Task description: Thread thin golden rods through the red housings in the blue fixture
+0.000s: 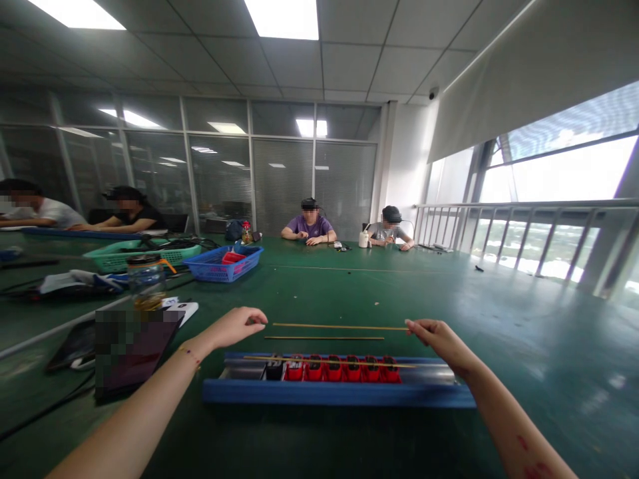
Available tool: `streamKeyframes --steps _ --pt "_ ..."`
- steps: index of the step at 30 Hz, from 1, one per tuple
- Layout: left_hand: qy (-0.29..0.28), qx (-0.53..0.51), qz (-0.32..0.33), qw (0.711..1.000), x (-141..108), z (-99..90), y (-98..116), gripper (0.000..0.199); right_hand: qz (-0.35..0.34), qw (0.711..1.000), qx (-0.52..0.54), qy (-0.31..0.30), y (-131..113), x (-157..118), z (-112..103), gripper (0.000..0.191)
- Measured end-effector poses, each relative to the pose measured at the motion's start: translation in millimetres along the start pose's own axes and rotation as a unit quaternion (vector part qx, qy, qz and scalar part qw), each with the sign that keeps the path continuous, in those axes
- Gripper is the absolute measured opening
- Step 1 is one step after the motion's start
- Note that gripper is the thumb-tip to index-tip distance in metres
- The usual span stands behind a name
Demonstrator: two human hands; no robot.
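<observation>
Head view. Pinched between thumb and fingers of right hand (424,330): one end of thin, straight, straw-coloured stick (339,326); lifted or touching smooth green desk (319,439), cannot tell. Just beside opposite end, apart from it: left hand (249,320), fingers loosely curved, small gap to thumb, grip free. Nearer and parallel, flat on desk: second stick (324,338). Lying across row of glossy red boxes (333,376) and one black box (273,372): third stick (252,359). Around boxes: long blue tray (339,393) with silvery, smooth channel (429,375). To left: clear jar (147,286), perforated blue basket (222,271). Beyond: seated people, glass partition (282,189), panelled ceiling (357,63), railing (524,205) beside bright window.
</observation>
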State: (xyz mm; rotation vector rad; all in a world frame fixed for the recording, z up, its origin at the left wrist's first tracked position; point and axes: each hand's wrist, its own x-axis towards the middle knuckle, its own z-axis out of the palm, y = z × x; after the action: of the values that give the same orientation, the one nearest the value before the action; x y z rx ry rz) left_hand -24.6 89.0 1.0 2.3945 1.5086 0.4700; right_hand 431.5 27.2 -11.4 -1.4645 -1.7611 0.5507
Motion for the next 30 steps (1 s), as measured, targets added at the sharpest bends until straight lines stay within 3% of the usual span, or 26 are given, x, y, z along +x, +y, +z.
streamKeyframes --steps 5,11,17,22,26,30 --pt "0.000 -0.020 -0.006 1.000 -34.1 -27.1 19.6 0.035 0.000 1.000 -0.002 -0.021 10.8 14.8 12.0 0.052" --pt "-0.022 0.026 0.030 0.999 -62.2 -24.5 52.8 0.030 -0.013 0.993 -0.095 -0.075 11.3 33.6 42.4 0.053" --pt "-0.020 0.051 0.035 0.998 -62.9 -10.7 54.5 0.027 -0.073 0.950 -0.283 -0.113 6.1 47.8 49.4 0.032" --pt "-0.028 0.045 0.046 0.998 -61.8 -6.5 59.5 0.025 -0.072 0.940 -0.313 -0.118 3.6 59.2 60.2 0.022" --pt "-0.014 0.045 0.064 0.997 -65.2 -16.1 60.4 0.026 -0.066 0.939 -0.311 -0.128 10.9 64.6 68.9 0.021" --pt "0.011 0.053 0.058 0.997 -67.4 -38.4 54.1 0.027 -0.067 0.946 -0.288 -0.129 21.3 65.3 71.3 0.020"
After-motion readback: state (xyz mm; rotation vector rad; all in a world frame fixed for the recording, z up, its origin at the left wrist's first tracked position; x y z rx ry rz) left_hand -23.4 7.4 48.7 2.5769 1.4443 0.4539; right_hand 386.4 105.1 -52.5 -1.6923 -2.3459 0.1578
